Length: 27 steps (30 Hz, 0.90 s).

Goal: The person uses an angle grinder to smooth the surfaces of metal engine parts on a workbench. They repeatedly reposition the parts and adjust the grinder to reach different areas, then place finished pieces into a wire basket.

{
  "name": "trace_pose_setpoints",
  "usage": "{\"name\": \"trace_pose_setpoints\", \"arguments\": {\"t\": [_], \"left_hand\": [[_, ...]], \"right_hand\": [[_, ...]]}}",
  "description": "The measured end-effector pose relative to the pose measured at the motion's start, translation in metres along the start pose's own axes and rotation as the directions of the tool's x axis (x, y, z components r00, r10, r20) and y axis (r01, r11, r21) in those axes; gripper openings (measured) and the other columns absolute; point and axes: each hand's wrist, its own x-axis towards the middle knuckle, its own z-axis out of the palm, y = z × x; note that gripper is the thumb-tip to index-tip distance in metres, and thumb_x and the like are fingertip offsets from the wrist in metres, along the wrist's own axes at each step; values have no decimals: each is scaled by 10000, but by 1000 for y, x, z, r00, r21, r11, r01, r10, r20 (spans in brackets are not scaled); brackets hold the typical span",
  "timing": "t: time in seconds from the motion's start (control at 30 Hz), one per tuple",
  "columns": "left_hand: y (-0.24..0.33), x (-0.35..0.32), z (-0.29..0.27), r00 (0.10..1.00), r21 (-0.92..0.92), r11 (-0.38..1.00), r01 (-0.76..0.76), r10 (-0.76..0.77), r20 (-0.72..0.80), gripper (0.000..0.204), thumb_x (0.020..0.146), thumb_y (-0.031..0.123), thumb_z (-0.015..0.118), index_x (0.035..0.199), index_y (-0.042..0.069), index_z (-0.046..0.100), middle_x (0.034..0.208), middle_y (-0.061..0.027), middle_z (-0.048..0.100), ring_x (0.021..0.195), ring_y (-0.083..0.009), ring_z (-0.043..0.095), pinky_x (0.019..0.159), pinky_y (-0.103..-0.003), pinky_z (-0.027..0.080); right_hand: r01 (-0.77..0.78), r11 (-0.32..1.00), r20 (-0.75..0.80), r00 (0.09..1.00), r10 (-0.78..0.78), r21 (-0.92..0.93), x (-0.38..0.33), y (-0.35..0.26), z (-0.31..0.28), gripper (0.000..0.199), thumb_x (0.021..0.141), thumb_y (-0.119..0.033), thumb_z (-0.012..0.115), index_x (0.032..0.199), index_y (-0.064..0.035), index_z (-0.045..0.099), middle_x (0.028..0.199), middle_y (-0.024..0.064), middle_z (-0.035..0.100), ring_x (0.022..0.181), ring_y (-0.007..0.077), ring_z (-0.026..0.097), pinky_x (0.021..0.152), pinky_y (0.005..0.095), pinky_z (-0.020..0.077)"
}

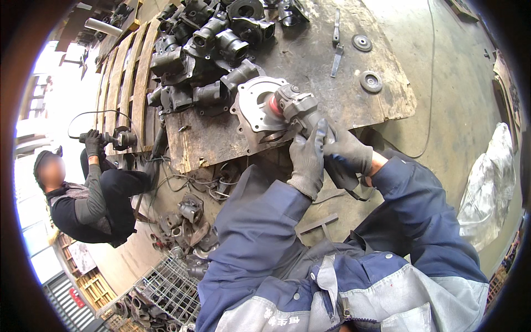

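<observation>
Both my hands, in grey work gloves, are closed around an angle grinder (299, 108). My left hand (307, 160) wraps the body just behind the gear head, and my right hand (349, 150) grips it farther back. The grinder's reddish disc end meets a grey metal casting (255, 105) with a round flange and bolt holes, which lies at the near edge of a worn wooden board (337, 105). Exactly how the disc touches the flange is hidden by the grinder head. The grinder's cord hangs below my right hand.
Dark castings (213, 50) are heaped behind and left of the flange. Two grinding discs (371, 82) and a flat metal tool (336, 44) lie on the board's right. Left, a seated person (91, 191) holds a power tool by a pallet. A wire basket (171, 290) and cables (193, 180) lie below.
</observation>
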Motion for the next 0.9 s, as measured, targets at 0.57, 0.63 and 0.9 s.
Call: {"name": "trace_pose_setpoints", "arguments": {"t": [0.57, 0.63, 0.9], "left_hand": [[34, 28, -9, 993, -142, 983, -116, 120, 20, 444, 1062, 383, 602, 986, -39, 715, 815, -44, 656, 727, -125, 589, 656, -314, 489], [35, 28, -14, 975, -42, 975, -218, 220, 31, 454, 1059, 390, 609, 996, -49, 710, 835, -53, 665, 743, -131, 596, 665, -315, 491], [37, 15, -5, 992, -260, 958, -124, 124, -17, 447, 1057, 350, 619, 1094, -91, 676, 961, -92, 682, 845, -134, 619, 752, -289, 507]], "right_hand": [[-66, 997, 50, 996, 68, -38, 36, -70, 17, 469, 862, -162, 731, 1256, 61, 607, 1043, 83, 688, 916, 146, 623, 821, 303, 537], [-67, 997, 56, 996, 69, -28, 40, -68, 21, 498, 860, -162, 731, 1284, 62, 596, 1063, 89, 687, 927, 150, 624, 834, 302, 537], [-16, 1000, 100, 995, 17, -12, 38, -63, 14, 608, 847, -192, 754, 1361, 68, 559, 1137, 128, 690, 1007, 176, 635, 906, 322, 534]]}}
